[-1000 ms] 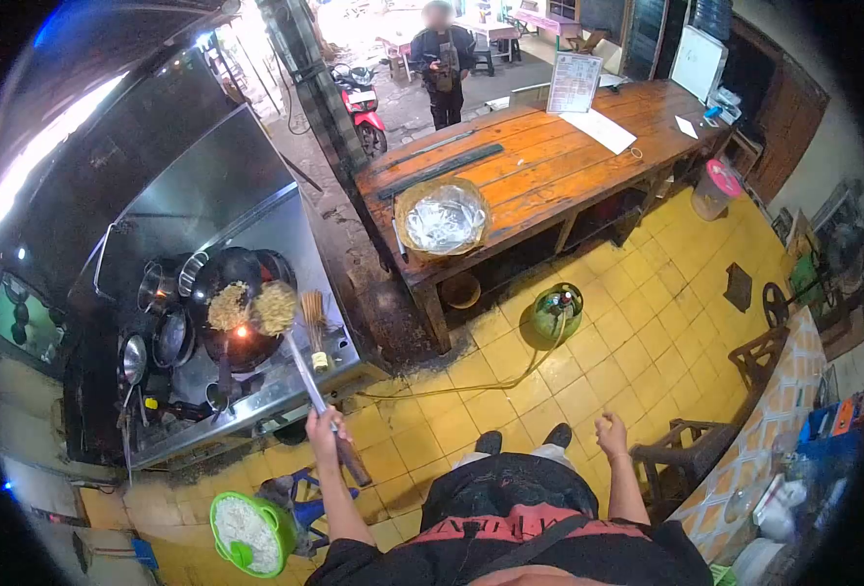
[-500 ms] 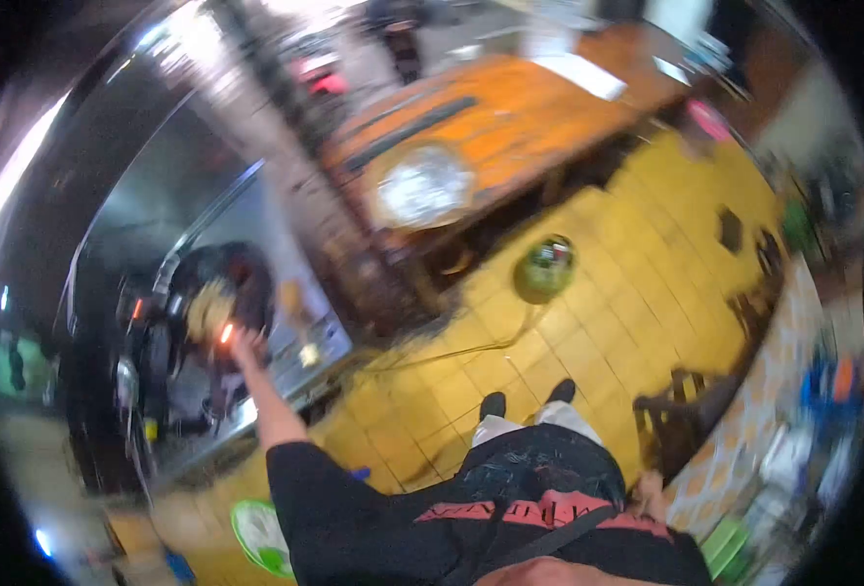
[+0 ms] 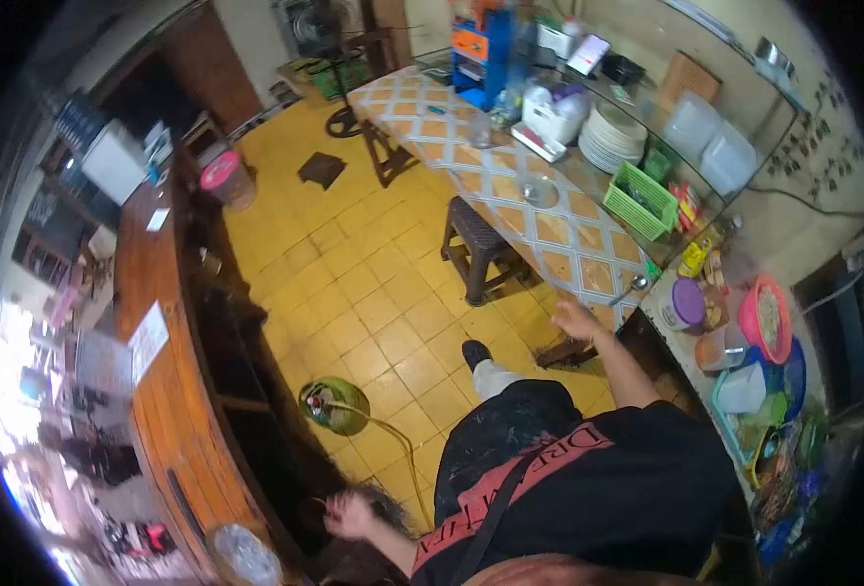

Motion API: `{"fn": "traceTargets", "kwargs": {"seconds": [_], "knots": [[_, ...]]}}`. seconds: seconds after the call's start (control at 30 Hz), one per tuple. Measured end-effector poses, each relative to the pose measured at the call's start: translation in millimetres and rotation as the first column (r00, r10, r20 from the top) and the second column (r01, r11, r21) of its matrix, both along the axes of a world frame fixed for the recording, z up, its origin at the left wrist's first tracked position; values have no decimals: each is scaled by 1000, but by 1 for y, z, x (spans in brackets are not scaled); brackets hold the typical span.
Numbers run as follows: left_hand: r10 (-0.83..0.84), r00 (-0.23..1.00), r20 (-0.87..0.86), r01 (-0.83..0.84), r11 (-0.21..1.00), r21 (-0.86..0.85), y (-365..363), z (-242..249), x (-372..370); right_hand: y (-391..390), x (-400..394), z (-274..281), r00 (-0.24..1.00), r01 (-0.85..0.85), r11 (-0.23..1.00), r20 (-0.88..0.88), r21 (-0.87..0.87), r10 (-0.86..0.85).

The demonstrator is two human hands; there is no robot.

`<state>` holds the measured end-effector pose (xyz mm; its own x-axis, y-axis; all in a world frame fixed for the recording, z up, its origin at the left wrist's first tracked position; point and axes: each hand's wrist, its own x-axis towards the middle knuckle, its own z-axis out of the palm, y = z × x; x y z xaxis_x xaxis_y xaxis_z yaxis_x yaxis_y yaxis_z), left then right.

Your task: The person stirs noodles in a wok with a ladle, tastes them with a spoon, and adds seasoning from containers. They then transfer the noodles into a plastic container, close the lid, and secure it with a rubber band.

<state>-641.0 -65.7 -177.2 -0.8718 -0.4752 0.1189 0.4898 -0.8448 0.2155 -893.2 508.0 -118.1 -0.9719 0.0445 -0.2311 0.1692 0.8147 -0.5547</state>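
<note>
Near the wooden counter's dark side, at the lower left, my left hand point(image 3: 352, 515) hangs with its fingers apart and nothing in it. My right hand point(image 3: 576, 320) reaches out beside the near corner of the patterned table point(image 3: 588, 264), fingers spread and holding nothing. A spoon point(image 3: 639, 282) lies at that table's corner, close to my right hand. The green gas cylinder point(image 3: 334, 405) stands on the yellow tiles ahead of my left hand, with a hose running from it.
A dark stool point(image 3: 476, 234) stands beside the patterned table. On the table are a green basket point(image 3: 640, 201), stacked plates point(image 3: 613, 137) and a blue rack point(image 3: 481, 59). The wooden counter point(image 3: 164, 391) runs along the left. A pink-lidded bucket point(image 3: 225, 176) stands beside it.
The view has swung right, from the cooking area to the patterned table. My left hand has left the stove area, and my right hand is now raised near the table corner.
</note>
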Motion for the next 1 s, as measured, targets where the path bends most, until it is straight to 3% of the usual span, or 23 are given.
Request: {"fn": "traceTargets", "kwargs": {"seconds": [0.03,0.07,0.1,0.13,0.17,0.2,0.23,0.27,0.33,0.4,0.47,0.57,0.63,0.7,0.8,0.83,0.87,0.9,1.0], "knots": [[-51,874,484,29,998,52,14,23,-74,7,-18,17,998,54,998,-37,-25,-55],[62,797,601,69,979,-192,61,91,-156,18,-40,34,991,100,994,-79,-48,-104],[125,810,572,183,874,-450,78,134,-216,39,-66,41,977,123,988,-160,-96,-137],[148,934,324,197,544,-815,102,207,-260,62,-92,48,951,138,980,-258,-144,-172],[222,969,112,42,298,-954,124,273,-294,81,-120,69,898,110,981,-408,-157,-166],[195,964,-180,-226,251,-941,146,330,-320,96,-141,100,826,82,984,-541,-160,-157],[62,917,-393,-398,198,-896,148,367,-348,110,-164,135,807,166,976,-549,-141,-217],[-69,808,-585,-589,-64,-806,153,416,-372,124,-183,171,790,247,962,-550,-118,-271],[-197,620,-759,-780,-51,-624,161,470,-410,151,-215,231,667,329,941,-725,82,-170],[-289,501,-815,-854,-14,-520,176,499,-445,166,-241,295,686,449,893,-649,22,-329],[-336,439,-833,-883,11,-470,194,522,-481,219,-273,322,584,524,794,-809,308,-71],[-347,422,-838,-886,37,-462,215,537,-534,273,-301,360,627,612,687,-770,391,-120],[-354,415,-838,-887,48,-459,227,544,-569,301,-311,380,611,662,571,-791,486,-35],[-346,418,-840,-888,41,-458,237,549,-600,391,-320,360,658,679,309,-738,666,147],[-239,463,-854,-871,55,-488,245,551,-629,386,-325,372,728,685,300,-607,664,-320],[-193,469,-862,-867,84,-491,244,545,-637,429,-333,355,607,790,133,-732,599,-310],[-165,462,-871,-870,106,-482,242,541,-645,378,-317,360,576,816,95,-790,570,-211],[-151,451,-880,-877,110,-468,243,540,-651,336,-311,383,567,817,243,-653,523,-503],[-158,446,-881,-881,97,-463,247,533,-671,356,-297,379,609,793,303,-674,528,-418]]}}
